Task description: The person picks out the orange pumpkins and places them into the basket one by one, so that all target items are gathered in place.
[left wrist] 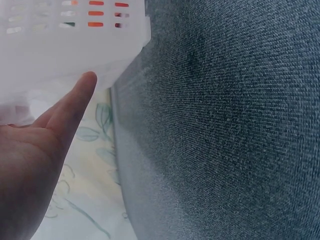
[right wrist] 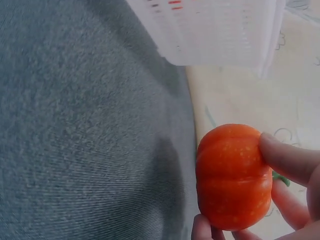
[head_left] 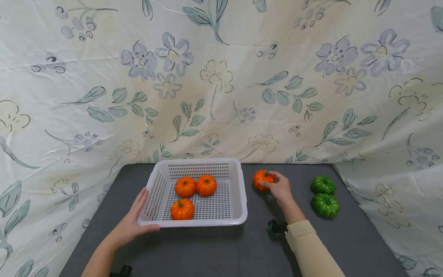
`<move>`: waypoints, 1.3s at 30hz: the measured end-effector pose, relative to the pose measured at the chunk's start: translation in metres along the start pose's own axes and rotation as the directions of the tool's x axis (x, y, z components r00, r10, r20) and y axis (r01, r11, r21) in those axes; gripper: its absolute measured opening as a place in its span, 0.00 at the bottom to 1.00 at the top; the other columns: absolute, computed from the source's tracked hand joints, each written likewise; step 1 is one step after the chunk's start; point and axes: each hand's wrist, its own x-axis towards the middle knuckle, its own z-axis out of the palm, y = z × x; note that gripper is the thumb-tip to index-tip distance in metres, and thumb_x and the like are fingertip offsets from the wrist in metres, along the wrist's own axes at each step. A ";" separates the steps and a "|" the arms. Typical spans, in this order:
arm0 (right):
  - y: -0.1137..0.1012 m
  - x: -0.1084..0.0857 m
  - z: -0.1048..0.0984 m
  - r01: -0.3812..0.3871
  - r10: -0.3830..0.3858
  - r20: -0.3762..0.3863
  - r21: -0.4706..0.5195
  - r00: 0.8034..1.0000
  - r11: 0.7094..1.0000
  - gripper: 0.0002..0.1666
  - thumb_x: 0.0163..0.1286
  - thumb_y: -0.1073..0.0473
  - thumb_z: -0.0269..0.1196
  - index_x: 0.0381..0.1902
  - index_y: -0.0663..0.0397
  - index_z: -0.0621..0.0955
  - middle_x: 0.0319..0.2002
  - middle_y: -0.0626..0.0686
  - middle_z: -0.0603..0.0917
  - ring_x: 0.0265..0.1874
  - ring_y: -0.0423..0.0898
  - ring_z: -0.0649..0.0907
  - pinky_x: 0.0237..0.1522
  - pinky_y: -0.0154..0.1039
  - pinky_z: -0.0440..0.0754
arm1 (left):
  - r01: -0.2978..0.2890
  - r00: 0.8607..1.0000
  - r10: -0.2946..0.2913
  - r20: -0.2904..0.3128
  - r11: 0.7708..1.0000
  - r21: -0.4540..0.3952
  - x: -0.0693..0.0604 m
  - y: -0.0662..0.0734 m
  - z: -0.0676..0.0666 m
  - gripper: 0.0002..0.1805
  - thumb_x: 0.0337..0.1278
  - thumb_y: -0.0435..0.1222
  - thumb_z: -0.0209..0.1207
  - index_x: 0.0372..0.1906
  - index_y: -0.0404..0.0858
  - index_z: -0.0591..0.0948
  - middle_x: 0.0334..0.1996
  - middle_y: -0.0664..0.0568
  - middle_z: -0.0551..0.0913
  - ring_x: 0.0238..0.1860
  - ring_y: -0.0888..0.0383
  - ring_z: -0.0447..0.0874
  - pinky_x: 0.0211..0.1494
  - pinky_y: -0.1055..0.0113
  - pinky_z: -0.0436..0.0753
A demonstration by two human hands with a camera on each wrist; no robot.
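My right hand [head_left: 279, 188] pinches a small orange pumpkin [right wrist: 232, 177] with a green stem, just right of the basket. In the right wrist view the pumpkin hangs above the table, its shadow lying apart from it. My left hand [head_left: 133, 219] rests on the near left corner of a white plastic basket [head_left: 221, 222], fingers straight along its side and thumb along the front. Inside the basket sit a front orange pumpkin [head_left: 182, 209], a back left pumpkin [head_left: 185, 187] and a back right pumpkin [head_left: 206, 185]. The left wrist view shows only part of that hand.
Two green pumpkins, a far one [head_left: 323, 185] and a near one [head_left: 325, 205], stand at the right of the dark grey table [head_left: 221, 254]. A flowered cloth [head_left: 221, 96] hangs behind the table and along its sides.
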 end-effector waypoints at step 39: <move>-0.075 -0.071 0.000 0.135 -0.133 0.061 -0.030 0.989 0.990 0.33 0.65 0.55 0.72 0.65 0.54 0.74 0.68 0.61 0.72 0.61 0.61 0.74 0.61 0.55 0.77 | -0.009 1.000 0.009 -0.004 1.000 -0.025 0.000 0.000 0.000 0.69 0.43 0.42 0.77 0.83 0.47 0.40 0.82 0.47 0.29 0.78 0.31 0.33 0.67 0.23 0.46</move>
